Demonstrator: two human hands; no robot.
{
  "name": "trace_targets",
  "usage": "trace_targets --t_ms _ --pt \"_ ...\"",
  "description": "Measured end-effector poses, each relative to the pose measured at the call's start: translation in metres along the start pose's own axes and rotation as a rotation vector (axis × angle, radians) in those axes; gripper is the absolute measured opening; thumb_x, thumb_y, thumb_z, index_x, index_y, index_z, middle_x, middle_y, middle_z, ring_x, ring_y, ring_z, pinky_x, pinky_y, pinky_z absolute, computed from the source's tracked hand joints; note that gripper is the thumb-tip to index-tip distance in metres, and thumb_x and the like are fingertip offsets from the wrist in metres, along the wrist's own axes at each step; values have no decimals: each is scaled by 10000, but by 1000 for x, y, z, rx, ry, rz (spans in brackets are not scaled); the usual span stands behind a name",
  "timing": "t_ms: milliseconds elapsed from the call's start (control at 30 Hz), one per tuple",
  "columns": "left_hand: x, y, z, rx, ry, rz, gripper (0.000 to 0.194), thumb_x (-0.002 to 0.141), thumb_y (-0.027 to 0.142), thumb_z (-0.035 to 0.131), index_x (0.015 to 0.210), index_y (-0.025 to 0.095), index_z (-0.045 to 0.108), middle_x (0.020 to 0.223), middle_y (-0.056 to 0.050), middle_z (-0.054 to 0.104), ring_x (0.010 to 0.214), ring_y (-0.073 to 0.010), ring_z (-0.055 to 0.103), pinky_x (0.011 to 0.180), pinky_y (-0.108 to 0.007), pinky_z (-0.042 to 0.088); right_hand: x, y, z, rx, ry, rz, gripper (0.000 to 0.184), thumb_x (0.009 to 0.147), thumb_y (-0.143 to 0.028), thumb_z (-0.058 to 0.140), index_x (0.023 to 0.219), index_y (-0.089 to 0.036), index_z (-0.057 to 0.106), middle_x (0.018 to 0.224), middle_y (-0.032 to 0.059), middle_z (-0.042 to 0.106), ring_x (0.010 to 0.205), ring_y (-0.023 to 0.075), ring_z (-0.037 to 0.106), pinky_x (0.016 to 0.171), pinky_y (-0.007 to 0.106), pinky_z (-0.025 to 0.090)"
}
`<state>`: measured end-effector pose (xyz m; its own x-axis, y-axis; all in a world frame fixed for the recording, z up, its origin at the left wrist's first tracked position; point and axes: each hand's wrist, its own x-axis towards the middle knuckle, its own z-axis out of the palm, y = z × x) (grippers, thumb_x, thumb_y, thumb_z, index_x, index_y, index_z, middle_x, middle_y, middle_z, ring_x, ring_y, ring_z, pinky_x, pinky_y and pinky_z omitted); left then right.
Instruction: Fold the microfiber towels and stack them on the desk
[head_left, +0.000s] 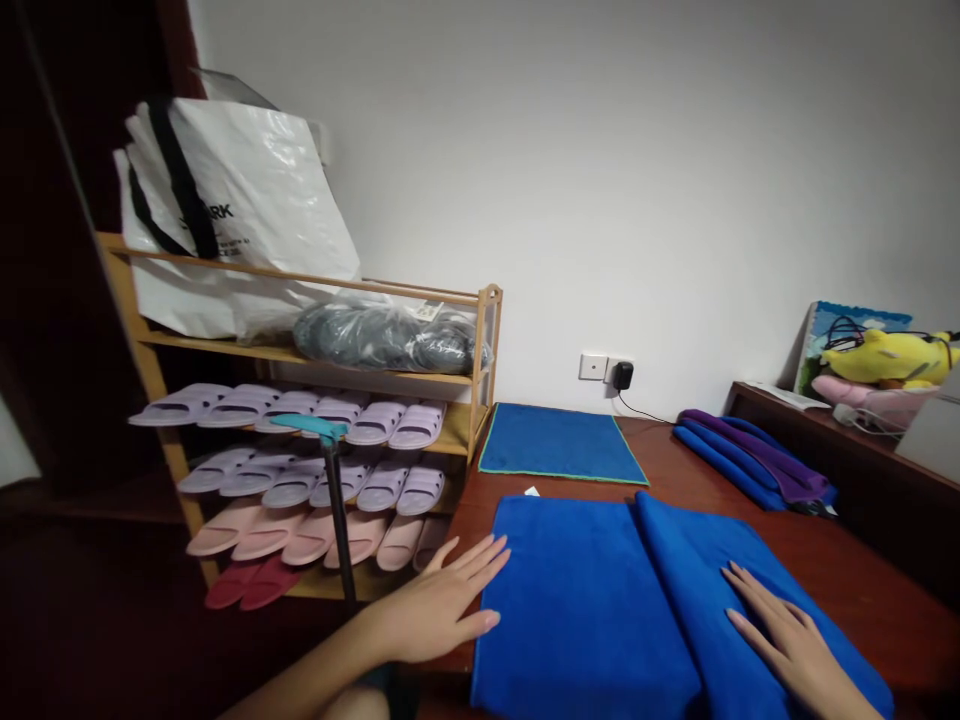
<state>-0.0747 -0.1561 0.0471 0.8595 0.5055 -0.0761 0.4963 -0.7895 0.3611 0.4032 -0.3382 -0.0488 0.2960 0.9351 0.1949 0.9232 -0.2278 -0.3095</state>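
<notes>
Head view, lower right: blue cloth [570,600], probably light, soft; best gripped by corners. Left hand [439,608], right hand [787,640] flat, clamping nothing.

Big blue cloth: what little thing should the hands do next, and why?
Perhaps the right hand should gently smooth down the raised ridge in the blue cloth: it stands up near the middle, while the left part looks mostly flat, with the left hand at its edge.

A head-worn camera looks forward and down, close over a blue cloth [637,610] on a table [844,565], toward a white wall [480,170].
</notes>
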Motion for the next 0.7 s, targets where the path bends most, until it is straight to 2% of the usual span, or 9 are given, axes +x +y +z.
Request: trace_targets --t_ms 100,200,333,433,500,600,700 --pt "-14 -5 -2 -17 15 -4 566 949 522 355 1457 389 143 1524 17 152 1398 -254 136 1103 -541 76 7 9 -5 75 11 -19 724 797 -648 444 1403 -261 363 1447 21 331 1330 232 320 1107 413 295" --pt "-9 1 -5 14 62 -22 518 966 537 288 1451 396 173 1520 32 181 1396 -251 147 1108 -527 96 22 18 -6 126 80 33 768 788 -667 423 1392 -195 380 1420 52 382 1308 216 359 1111 356 299" --pt "25 16 -4 88 193 -13 559 974 548 222 1476 318 138 1530 1 137 1403 -227 123 1126 -465 100 42 25 2 -15 183 151 759 784 -704 323 1379 -238 394 1456 50 317 1348 249 280 1081 493 296" --pt "54 17 4 123 267 -49 613 967 562 216 1487 252 124 1535 -34 112 1407 -232 92 1128 -464 99 48 26 9 -124 101 126 699 774 -689 318 1346 -307 439 1462 19 305 1368 261 223 1048 539 304" --pt "66 12 9 121 246 -87 632 956 583 226 1484 241 157 1532 -47 131 1406 -243 96 1123 -483 96 48 27 11 -178 33 99 646 770 -666 324 1297 -336 498 1449 -3 328 1373 263 203 1047 536 302" --pt "72 3 14 101 178 -102 639 941 614 229 1471 258 215 1527 -49 146 1404 -248 108 1120 -496 89 48 34 11 -249 -29 89 596 776 -611 324 1285 -363 508 1466 -56 267 1385 248 154 1067 531 271" --pt "67 -2 12 97 172 -114 647 930 632 232 1467 271 223 1528 -37 134 1405 -246 101 1121 -497 80 52 52 13 -307 -68 81 575 771 -564 339 1304 -395 473 1470 -104 206 1388 234 136 1081 524 249"
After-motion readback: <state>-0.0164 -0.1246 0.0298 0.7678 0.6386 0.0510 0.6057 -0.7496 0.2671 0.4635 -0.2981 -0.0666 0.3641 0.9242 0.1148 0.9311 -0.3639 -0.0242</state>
